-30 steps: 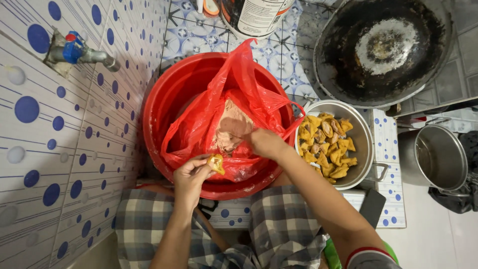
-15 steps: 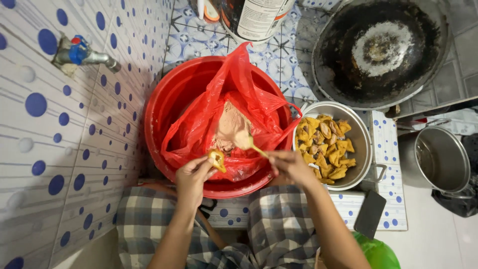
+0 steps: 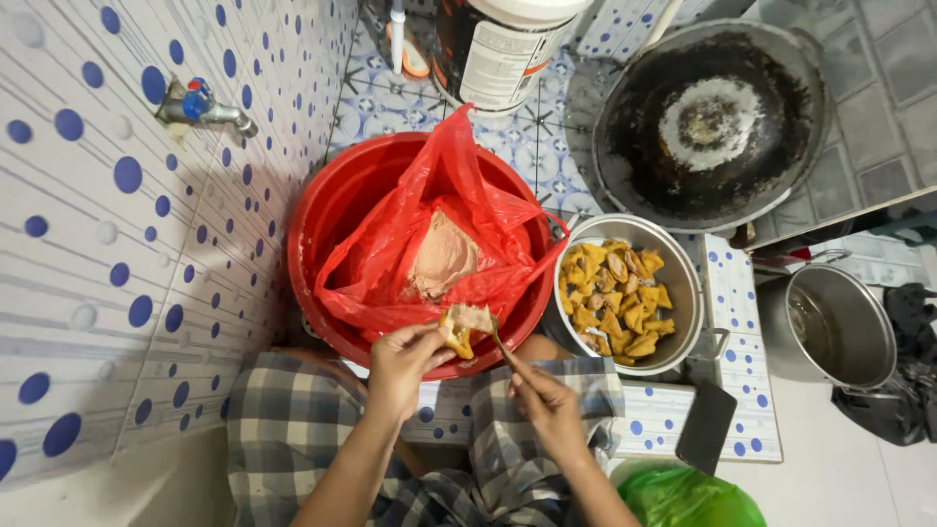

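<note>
My left hand (image 3: 405,359) holds a small yellow-brown tofu puff (image 3: 461,327) with pale filling on top, just over the near rim of a red basin (image 3: 322,210). My right hand (image 3: 547,405) grips a thin utensil (image 3: 498,342) whose tip touches the puff. Inside the basin lies a red plastic bag (image 3: 390,263) opened around a lump of beige paste (image 3: 444,256). To the right stands a metal bowl (image 3: 685,293) filled with several yellow puffs (image 3: 615,298).
A blackened wok (image 3: 712,122) lies at the upper right, and a white bucket (image 3: 503,49) behind the basin. A steel pot (image 3: 844,327) stands at the right, a dark phone (image 3: 706,427) on a tiled ledge, a green bag (image 3: 688,498) below. A tap (image 3: 200,105) sticks out of the dotted wall.
My right hand has come back from the paste in the bag to the puff in my left hand, bringing the utensil with it.
</note>
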